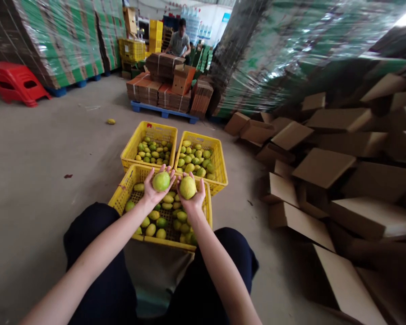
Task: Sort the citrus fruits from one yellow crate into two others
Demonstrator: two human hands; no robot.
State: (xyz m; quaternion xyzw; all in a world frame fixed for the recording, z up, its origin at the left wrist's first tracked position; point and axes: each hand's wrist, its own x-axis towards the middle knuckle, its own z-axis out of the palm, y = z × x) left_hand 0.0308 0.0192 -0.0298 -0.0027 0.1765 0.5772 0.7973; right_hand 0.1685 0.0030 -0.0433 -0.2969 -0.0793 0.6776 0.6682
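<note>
Palm up, my left hand (pixel 150 194) cradles a green lemon (pixel 161 181), its fingers curled around the fruit's far side. Beside it, my right hand (pixel 195 201) grips a yellower lemon (pixel 187 188). Both hands are raised over the near yellow crate (pixel 169 244), which holds loose green and yellow lemons (pixel 150 230). My forearms cover part of its contents. Just beyond stand two more yellow crates with lemons, one on the left (pixel 123 155) and one on the right (pixel 223 174).
Loose cardboard boxes (pixel 325 167) are heaped on the right. Flattened cartons on a blue pallet (pixel 164 113) stand ahead, with a person (pixel 180 43) behind them. A red stool (pixel 15 81) is far left. One lemon (pixel 111 121) lies on the floor. Wrapped green stacks (pixel 67 40) rise behind.
</note>
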